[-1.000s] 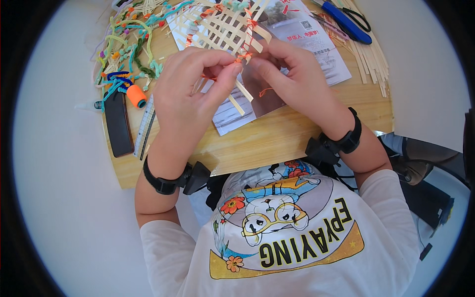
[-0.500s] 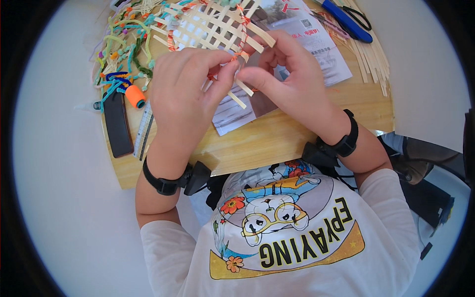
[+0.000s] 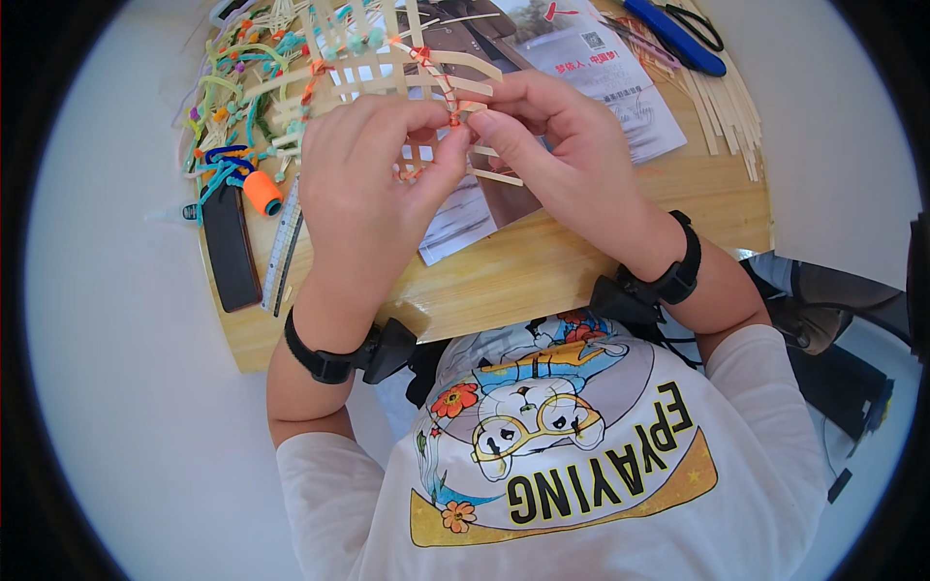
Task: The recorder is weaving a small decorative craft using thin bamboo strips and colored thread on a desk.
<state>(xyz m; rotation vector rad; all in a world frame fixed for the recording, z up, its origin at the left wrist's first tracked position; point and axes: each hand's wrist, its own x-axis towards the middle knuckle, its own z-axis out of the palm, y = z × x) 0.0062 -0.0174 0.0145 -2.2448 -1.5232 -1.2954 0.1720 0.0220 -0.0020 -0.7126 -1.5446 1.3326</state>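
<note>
A lattice of pale bamboo strips (image 3: 387, 68), tied at its crossings with small coloured ties, lies on a small wooden table (image 3: 542, 281). My left hand (image 3: 368, 194) and my right hand (image 3: 552, 145) meet over its near right corner. Thumbs and forefingers of both hands pinch an orange tie (image 3: 453, 118) at one crossing. Both wrists wear black bands. My hands hide the strips beneath them.
A tangle of coloured pipe cleaners (image 3: 228, 107) and an orange-capped piece (image 3: 262, 192) lie at the table's left, beside a black flat device (image 3: 229, 247) and a ruler (image 3: 283, 247). Printed paper sheets (image 3: 601, 68), blue-handled scissors (image 3: 673, 34) and loose bamboo strips (image 3: 727, 107) lie at the right.
The lattice has shifted left and away from me. Both hands have moved up with it and closed in on the orange tie.
</note>
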